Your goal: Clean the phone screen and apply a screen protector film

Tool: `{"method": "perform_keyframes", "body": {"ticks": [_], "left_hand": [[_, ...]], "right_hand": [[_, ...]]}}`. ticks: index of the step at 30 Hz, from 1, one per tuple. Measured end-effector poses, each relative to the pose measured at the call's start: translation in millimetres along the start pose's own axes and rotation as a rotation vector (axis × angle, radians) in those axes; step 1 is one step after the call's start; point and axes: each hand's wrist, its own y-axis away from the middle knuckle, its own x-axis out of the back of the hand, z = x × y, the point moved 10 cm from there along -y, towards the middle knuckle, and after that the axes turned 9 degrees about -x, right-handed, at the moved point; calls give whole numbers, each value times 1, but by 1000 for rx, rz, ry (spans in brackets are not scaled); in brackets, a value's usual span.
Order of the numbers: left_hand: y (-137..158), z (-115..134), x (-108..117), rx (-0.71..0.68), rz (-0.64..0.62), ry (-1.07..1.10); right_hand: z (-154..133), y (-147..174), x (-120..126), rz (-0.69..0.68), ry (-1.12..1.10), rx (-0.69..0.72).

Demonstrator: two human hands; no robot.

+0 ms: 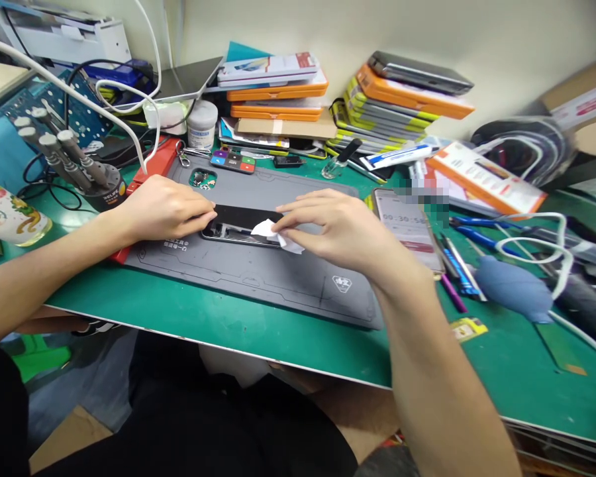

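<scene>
An opened smartphone point(228, 232) lies on the dark grey work mat point(268, 281), with some of its inside parts showing along the near side. A dark panel point(248, 214) runs along its far side; I cannot tell whether it is tilted up. My left hand point(166, 207) is closed at the phone's left end, thumb and fingers gripping its edge. Pinched in the fingers of my right hand point(338, 226) is a white wipe point(264, 228), which rests over the right part of the phone. The fingers partly hide the phone's right end.
Left of the mat stand a screwdriver holder point(104, 192) and a patterned cup point(12, 212). Behind it are a white jar point(202, 124), orange cases point(278, 89) and a glass bottle point(334, 165). At right lie another phone point(404, 222), pliers point(481, 235) and a blue air blower point(514, 288).
</scene>
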Motion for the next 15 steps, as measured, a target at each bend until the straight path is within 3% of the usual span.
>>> {"method": "perform_keyframes", "body": {"ticks": [7,12,15], "left_hand": [[0,-2,-2,19,-12,20],[0,-1,0,8,3,24],[0,1,1,-6,2,14]], "right_hand": [[6,2,3,5,-22,-53],[-9,1,-5,-33,-46,23],[-4,0,-3,-32,-60,11]]}}
